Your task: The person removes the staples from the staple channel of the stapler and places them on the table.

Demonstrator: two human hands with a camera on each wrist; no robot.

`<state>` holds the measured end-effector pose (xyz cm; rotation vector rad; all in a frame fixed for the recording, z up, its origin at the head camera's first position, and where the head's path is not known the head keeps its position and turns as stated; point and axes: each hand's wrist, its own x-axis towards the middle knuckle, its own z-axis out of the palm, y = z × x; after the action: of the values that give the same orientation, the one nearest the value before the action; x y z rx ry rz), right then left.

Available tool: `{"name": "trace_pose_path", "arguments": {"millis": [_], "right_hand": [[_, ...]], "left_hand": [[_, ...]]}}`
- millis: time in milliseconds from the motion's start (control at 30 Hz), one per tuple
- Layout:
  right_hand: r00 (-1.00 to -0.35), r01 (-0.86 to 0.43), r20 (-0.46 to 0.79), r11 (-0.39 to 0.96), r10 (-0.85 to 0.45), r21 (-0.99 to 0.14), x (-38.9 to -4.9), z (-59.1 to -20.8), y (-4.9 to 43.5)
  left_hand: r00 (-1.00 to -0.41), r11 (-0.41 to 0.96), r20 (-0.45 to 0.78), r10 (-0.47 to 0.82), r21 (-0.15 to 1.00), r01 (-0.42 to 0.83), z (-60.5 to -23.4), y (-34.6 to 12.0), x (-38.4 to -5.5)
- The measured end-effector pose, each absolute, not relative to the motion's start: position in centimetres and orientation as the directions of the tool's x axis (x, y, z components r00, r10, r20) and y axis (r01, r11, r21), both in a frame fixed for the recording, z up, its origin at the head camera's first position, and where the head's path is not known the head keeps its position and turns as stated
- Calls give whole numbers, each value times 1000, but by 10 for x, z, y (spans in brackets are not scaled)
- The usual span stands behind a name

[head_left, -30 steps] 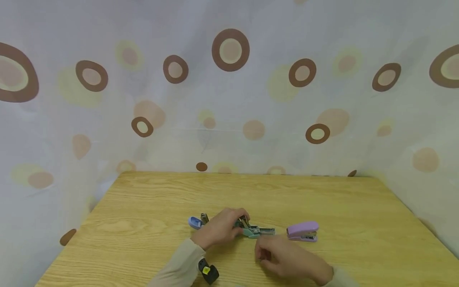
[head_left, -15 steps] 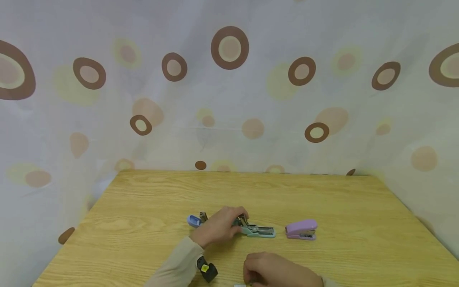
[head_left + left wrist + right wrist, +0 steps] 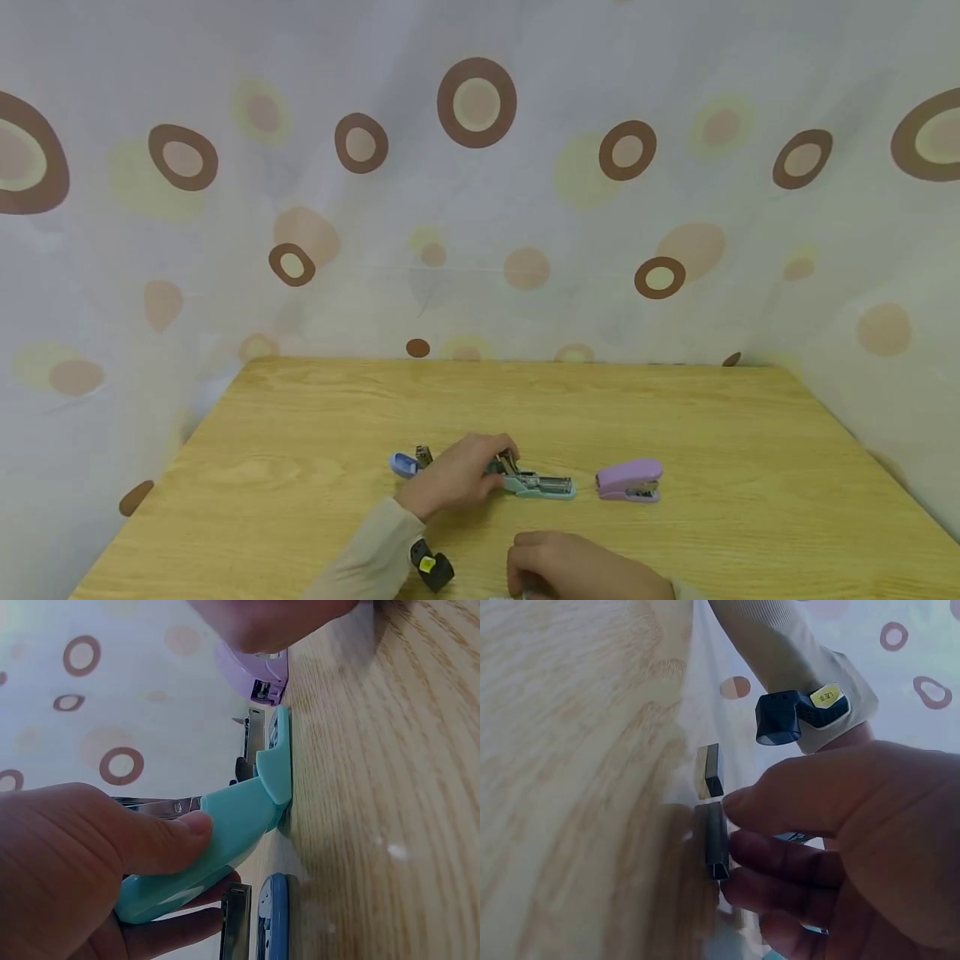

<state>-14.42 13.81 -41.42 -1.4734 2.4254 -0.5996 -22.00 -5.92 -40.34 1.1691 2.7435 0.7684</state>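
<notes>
My left hand [image 3: 459, 477] grips the raised upper arm of a teal stapler [image 3: 232, 825], thumb on one side, fingers on the other. The stapler's base [image 3: 555, 493] lies on the table with its metal magazine showing. Near the front of the table is my right hand [image 3: 577, 567], fingers bent. In the right wrist view its fingertips are at a grey staple strip [image 3: 717, 836] low on the table; whether they pinch it I cannot tell. A second staple strip [image 3: 714, 770] lies just beyond the thumb.
An opened blue stapler [image 3: 405, 465] lies left of my left hand, partly hidden by it. A closed purple stapler [image 3: 628, 479] sits to the right of the teal one. A black wrist camera [image 3: 433, 567] is on my left sleeve. Behind the wooden table [image 3: 337, 400] hangs a patterned curtain.
My right hand has come away from beside the teal stapler toward the table's front, then nearly stopped over the staple strips. The left hand has kept its hold on the teal stapler.
</notes>
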Motion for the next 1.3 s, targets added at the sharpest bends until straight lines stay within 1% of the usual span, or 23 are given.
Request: {"name": "trace_pose_path", "arguments": {"millis": [100,200,267,333,433,533,700,833,900,1000,1133,1300], "right_hand": [[-484,-764,26,408,-875,-499,-145,-413,141],[-530,-720,45,422,-847,-551,-147,-410,145],[-567,-686,71,423,-821,-592,-150,-408,149],[-586,-678,126,399,-801,-618,-152,-404,152],[-582,-724,253,352,-773,-593,-157,-401,156],[-551,-787,379,313,-744,-531,-163,-397,160],[-539,-828,503,314,-675,-464,-170,-392,172],[-533,-844,582,344,-614,-410,-174,-391,184],[-521,-854,609,356,-598,-380,-178,-392,189],[-520,-853,620,397,-588,-339,-180,-392,198],[-562,-817,610,488,-558,-307,-182,-391,209],[-620,-758,594,587,-513,-285,-188,-388,224]], "left_hand": [[-720,609,119,684,450,653,-402,-58,-218],[-728,629,116,676,424,652,-401,-56,-216],[-728,640,122,675,396,659,-400,-55,-215],[-729,651,126,672,367,664,-399,-55,-213],[-740,675,145,657,325,663,-397,-53,-212],[-742,689,187,643,283,668,-393,-51,-211],[-691,661,267,672,203,722,-385,-45,-209],[-678,655,284,677,186,732,-382,-42,-209],[-682,656,275,678,191,730,-381,-40,-210],[-681,653,267,682,198,731,-381,-35,-211],[-680,651,254,688,198,733,-382,-27,-213],[-671,662,279,687,140,736,-383,-17,-215]]}}
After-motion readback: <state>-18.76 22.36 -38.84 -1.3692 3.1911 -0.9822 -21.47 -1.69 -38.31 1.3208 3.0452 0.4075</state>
